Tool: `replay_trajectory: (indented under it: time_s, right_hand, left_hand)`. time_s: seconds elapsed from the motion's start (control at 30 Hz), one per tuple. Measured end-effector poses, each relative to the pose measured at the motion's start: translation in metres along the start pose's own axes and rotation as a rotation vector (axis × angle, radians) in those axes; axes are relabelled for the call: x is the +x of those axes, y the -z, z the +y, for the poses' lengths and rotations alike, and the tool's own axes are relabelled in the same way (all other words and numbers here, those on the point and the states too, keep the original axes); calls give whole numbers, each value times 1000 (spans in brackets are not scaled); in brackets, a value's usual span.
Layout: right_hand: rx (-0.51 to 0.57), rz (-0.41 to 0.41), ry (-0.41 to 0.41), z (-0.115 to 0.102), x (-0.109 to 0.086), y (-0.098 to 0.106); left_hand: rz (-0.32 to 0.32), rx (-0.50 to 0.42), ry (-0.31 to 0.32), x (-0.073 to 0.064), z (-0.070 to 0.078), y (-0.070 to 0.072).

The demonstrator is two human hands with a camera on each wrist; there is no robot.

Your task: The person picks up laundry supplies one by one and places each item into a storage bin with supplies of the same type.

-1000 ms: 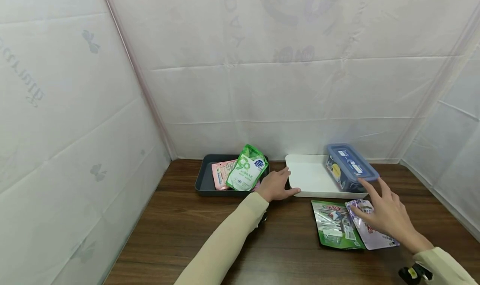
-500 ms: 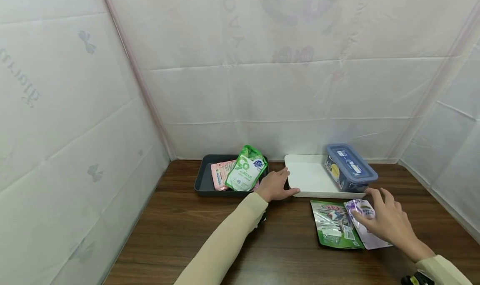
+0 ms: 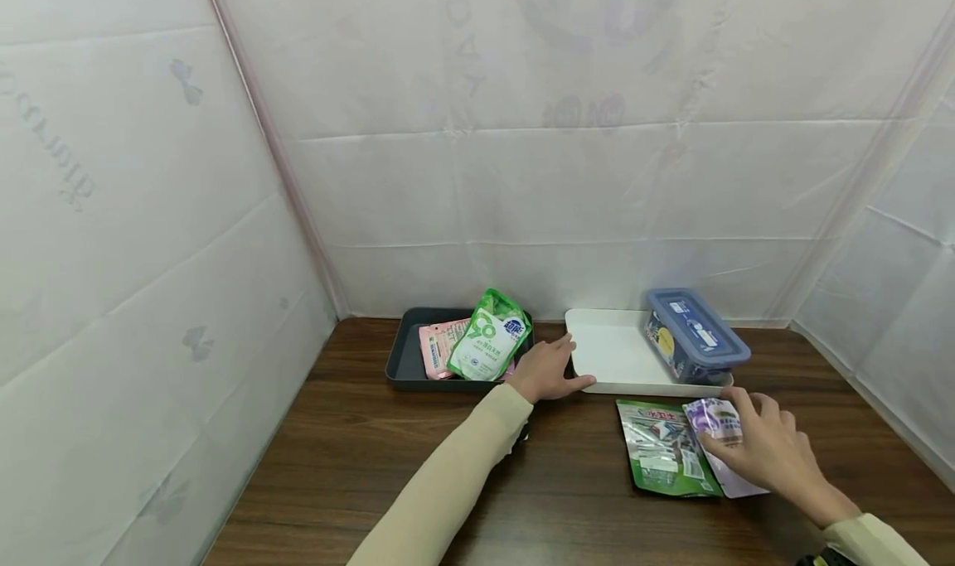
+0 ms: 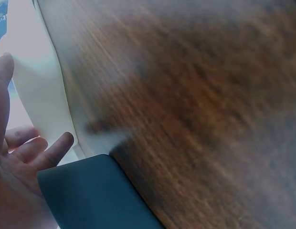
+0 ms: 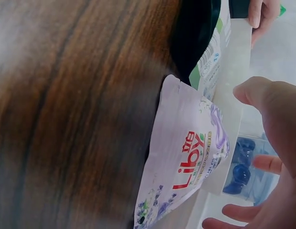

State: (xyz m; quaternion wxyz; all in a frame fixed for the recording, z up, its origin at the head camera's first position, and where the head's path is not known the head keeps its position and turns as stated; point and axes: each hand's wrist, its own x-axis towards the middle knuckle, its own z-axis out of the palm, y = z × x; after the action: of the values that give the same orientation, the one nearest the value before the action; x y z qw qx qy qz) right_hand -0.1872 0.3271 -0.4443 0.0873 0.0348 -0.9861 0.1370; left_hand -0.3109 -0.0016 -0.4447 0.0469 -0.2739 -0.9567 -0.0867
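My left hand [image 3: 548, 369] rests with spread fingers at the left end of the white tray [image 3: 608, 350], the thumb along its front rim. In the left wrist view its fingertips are right at that tray's side. My right hand [image 3: 776, 450] arches over a light purple Liby pouch [image 3: 713, 421], thumb and fingers apart. The right wrist view shows a gap between the hand and the pouch [image 5: 181, 143]. A green and silver pouch [image 3: 664, 450] lies flat just left of the purple one, in front of the white tray.
A plastic box with a blue lid [image 3: 697, 334] stands tilted at the white tray's right end. At left, a dark grey tray [image 3: 405, 359] holds a pink packet [image 3: 438, 346] and a green and white pouch [image 3: 488, 338]. Pale sheeting [image 3: 477, 185] hangs behind the wooden table [image 3: 358, 483].
My right hand has come back from the front of the blue-lidded box and lowered over the purple pouch, its fingers drawing a little closer together. The left hand stays at the white tray.
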Motion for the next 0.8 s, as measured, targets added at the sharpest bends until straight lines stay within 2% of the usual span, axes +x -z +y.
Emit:
replay_trajectory:
  time_s: [0.27, 0.8]
  right_hand:
    - [-13, -43, 0, 0, -2, -1]
    - [-18, -71, -2, 5, -3, -8]
  left_hand:
    - [0, 5, -5, 0, -1, -1]
    - [-15, 4, 8, 2, -1, -3]
